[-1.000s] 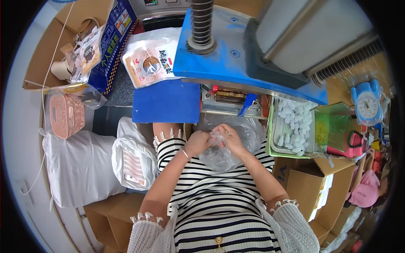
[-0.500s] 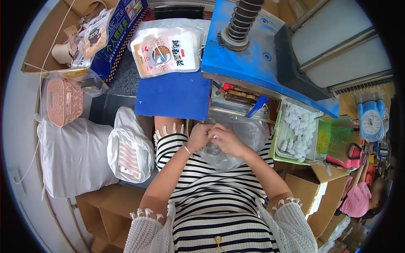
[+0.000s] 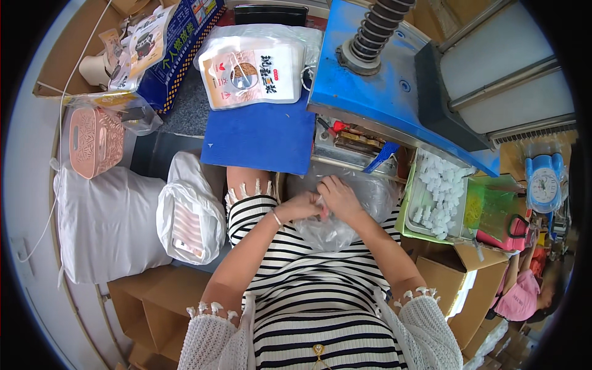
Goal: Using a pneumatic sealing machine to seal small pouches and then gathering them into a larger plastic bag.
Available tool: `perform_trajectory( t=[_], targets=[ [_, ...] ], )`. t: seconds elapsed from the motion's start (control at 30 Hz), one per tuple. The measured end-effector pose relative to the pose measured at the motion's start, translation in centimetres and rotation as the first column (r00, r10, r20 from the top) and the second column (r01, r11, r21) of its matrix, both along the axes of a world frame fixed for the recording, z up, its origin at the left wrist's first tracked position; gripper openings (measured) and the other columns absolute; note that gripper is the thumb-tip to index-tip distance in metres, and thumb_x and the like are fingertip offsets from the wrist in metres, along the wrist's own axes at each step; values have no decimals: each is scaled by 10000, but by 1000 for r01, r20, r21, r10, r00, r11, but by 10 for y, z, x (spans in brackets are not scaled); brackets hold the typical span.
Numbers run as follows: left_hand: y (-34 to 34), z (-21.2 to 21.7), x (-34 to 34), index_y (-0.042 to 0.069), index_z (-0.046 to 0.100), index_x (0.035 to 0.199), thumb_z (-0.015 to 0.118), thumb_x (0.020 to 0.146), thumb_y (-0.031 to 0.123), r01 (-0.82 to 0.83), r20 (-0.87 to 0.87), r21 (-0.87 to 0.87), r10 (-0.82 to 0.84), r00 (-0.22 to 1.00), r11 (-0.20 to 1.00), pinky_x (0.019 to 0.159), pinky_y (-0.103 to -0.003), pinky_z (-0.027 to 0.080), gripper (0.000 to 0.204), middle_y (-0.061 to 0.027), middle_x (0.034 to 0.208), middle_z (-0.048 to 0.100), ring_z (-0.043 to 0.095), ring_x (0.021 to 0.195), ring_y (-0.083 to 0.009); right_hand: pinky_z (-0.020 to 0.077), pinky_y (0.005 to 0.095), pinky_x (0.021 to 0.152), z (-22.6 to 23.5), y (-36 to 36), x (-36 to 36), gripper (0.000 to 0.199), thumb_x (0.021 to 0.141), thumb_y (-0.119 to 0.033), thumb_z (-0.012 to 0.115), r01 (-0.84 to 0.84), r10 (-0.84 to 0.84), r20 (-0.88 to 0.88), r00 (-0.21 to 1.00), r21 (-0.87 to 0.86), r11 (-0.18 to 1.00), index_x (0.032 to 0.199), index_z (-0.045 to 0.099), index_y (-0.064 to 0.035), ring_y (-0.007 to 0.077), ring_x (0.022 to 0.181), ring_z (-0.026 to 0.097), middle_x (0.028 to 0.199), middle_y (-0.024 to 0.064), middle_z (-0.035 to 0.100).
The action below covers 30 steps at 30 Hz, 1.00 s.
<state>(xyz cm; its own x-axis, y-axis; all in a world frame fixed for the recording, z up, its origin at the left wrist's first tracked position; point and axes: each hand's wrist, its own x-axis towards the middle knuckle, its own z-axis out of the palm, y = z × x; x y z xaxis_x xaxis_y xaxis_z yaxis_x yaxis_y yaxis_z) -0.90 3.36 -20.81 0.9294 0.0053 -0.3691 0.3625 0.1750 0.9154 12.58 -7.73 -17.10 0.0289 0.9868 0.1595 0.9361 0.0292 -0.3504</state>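
Note:
On my lap lies a crumpled clear plastic bag [image 3: 333, 233], low between my forearms. My left hand [image 3: 300, 207], with a thin bracelet at its wrist, is closed on the film near the bag's upper part. My right hand [image 3: 340, 198] bends over beside it, its fingers closed on the same plastic. The two sets of fingertips meet, and whether something small is between them is hidden. Ahead of my hands, a blue board [image 3: 259, 137] sticks out over my knees. A stack of printed white pouches [image 3: 253, 77] in loose clear film rests at its far end.
A blue press [image 3: 379, 86] with a spring stands ahead right. Right of my hands is a green bin [image 3: 404, 216] with a tray of small white plastic pieces [image 3: 439, 197]. To the left are a white bag of striped packs [image 3: 188, 231], a pink basket [image 3: 95, 143] and an open carton [image 3: 166, 55].
My right hand has moved up and slightly right, and my left hand has shifted slightly right and down. The plastic bag has changed shape between them. The view has shifted slightly.

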Motion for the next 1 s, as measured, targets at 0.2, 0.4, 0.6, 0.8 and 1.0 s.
perform_trajectory(
  t=[0.2,0.4,0.6,0.8,1.0],
  targets=[
    [11,21,3,92,690,923,668,905,319,-455,-289,-626,353,890,634,696,-223,470,229,20,841,676,585,753,-59,465,395,787,4,-1,-4,317,752,-96,600,213,-223,25,975,211,954,1059,553,-33,294,942,562,1096,112,564],
    [7,31,6,83,686,763,655,922,358,-652,-293,-259,585,756,713,590,-179,405,318,57,706,586,483,603,-24,432,391,812,22,5,-15,265,789,-152,612,200,-195,188,963,-6,980,1025,595,-34,273,984,547,1059,100,591],
    [3,1,3,71,673,714,654,931,302,-677,-97,-80,670,736,731,477,-204,322,317,69,593,499,393,507,-28,437,376,787,43,2,-14,229,827,-184,614,176,-176,221,959,19,984,1000,594,-35,259,947,558,1053,102,606],
    [4,-3,6,71,625,646,655,933,256,-778,-90,-75,773,628,623,438,-236,278,343,79,554,454,358,492,-19,463,404,640,61,4,-34,249,914,-257,579,332,-354,-1,935,-343,879,883,603,-11,302,737,603,859,121,651],
    [9,-5,0,57,622,673,685,883,204,-672,76,134,669,739,728,464,-282,338,264,-2,563,536,437,472,-107,492,452,630,39,10,-26,329,946,-318,535,288,-541,-531,652,-487,825,820,598,-21,368,720,646,775,184,652]
  ],
)
